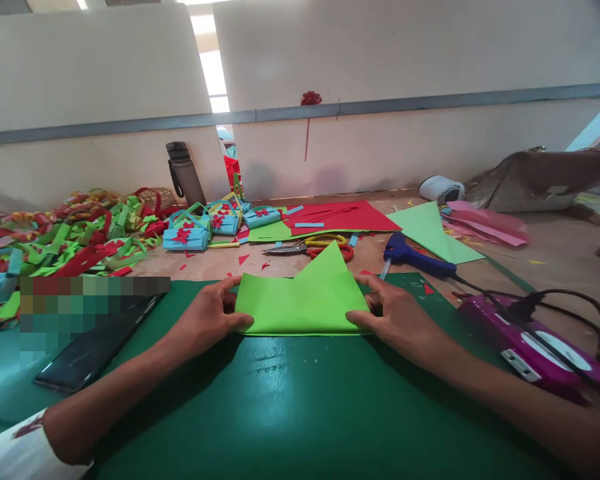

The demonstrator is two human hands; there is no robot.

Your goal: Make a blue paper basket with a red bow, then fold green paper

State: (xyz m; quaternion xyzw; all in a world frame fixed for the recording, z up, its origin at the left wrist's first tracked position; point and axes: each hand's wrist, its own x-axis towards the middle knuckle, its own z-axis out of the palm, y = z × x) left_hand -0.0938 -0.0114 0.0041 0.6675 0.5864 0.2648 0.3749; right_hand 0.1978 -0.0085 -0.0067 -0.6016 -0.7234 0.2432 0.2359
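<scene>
A bright green sheet (pixel 300 303), folded over with a pointed corner sticking up at its top right, lies on the dark green mat (pixel 260 413). My left hand (pixel 210 317) grips its left edge, thumb in front and fingers behind. At the right edge, my right hand (pixel 395 317) holds it the same way. Just behind the sheet are scissors (pixel 310 248) with yellow and red handles. A blue glue gun (pixel 420 259) lies behind my right hand.
Small blue paper bags (pixel 186 237) and a heap of green and red strips (pixel 80 233) fill the back left. Red sheets (pixel 350 217) lie behind. A black phone (pixel 100 340) is at left, a purple power strip (pixel 535 347) at right, a bottle (pixel 186 175) near the wall.
</scene>
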